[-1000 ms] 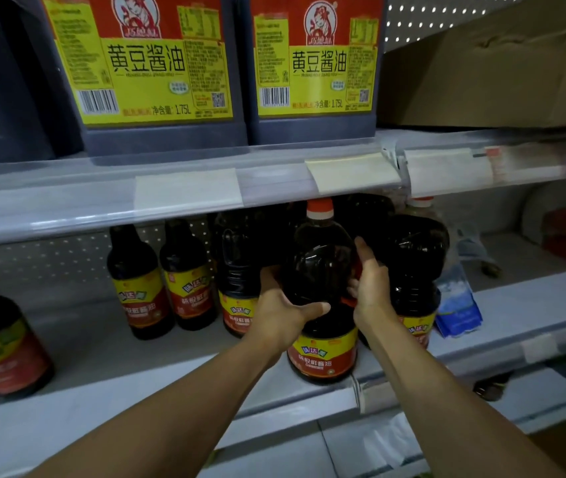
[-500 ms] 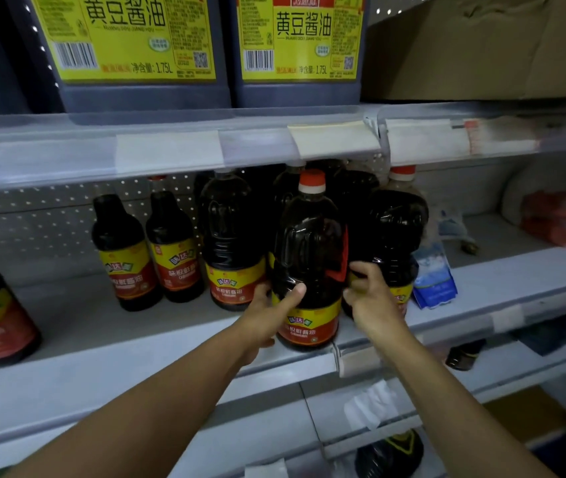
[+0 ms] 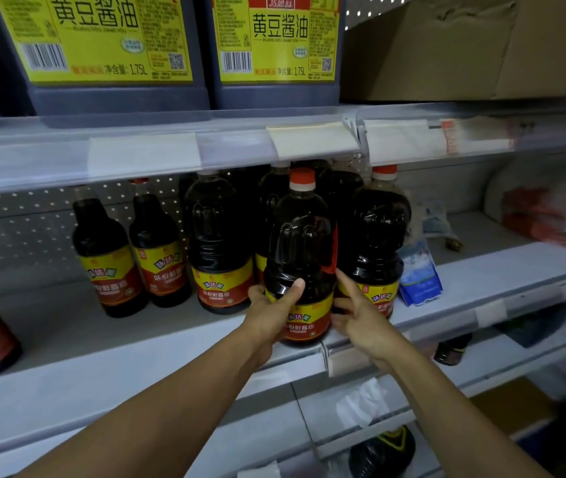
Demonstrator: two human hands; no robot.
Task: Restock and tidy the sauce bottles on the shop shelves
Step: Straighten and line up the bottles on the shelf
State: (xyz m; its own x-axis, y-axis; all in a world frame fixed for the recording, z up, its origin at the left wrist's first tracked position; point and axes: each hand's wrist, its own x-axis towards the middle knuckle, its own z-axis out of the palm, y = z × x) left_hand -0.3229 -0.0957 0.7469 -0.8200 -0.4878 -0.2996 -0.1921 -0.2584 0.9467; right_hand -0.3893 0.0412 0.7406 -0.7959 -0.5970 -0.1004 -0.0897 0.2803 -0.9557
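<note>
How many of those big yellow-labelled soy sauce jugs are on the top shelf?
2 show their labels: one yellow-labelled dark plastic jug at upper left, another right beside it. A dark shape at the far left edge may be a third.

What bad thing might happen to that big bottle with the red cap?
The big bottle stands at the very front lip of the shelf, so it might tip off. Only the left hand grips it; the right hand looks loose. Pushing it back may knock the bottle beside it.
</note>
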